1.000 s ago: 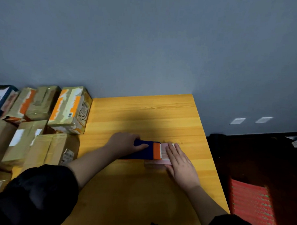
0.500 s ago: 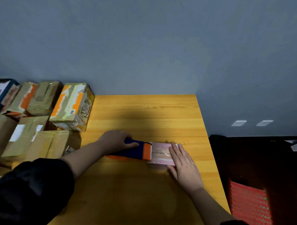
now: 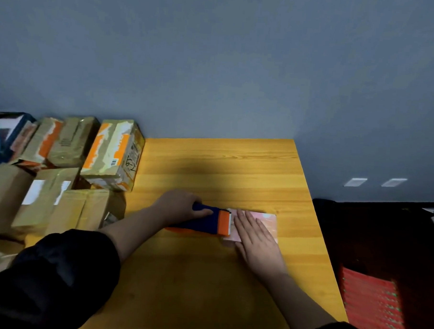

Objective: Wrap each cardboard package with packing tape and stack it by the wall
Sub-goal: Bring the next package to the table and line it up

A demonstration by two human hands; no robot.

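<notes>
The left hand (image 3: 181,206) gripped a blue tape dispenser (image 3: 208,222) against a flat pink package (image 3: 265,222) near the tabletop's (image 3: 223,164) right edge; the right hand (image 3: 255,237) pressed it flat, fingers straight; taping seemed underway, stacking undone; many taped boxes (image 3: 112,154) crowded the far-left corner.

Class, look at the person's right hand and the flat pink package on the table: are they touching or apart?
Touching. The head view shows the right hand lying flat on top of the pink package, straight fingers pressed across its surface with no gap.
</notes>
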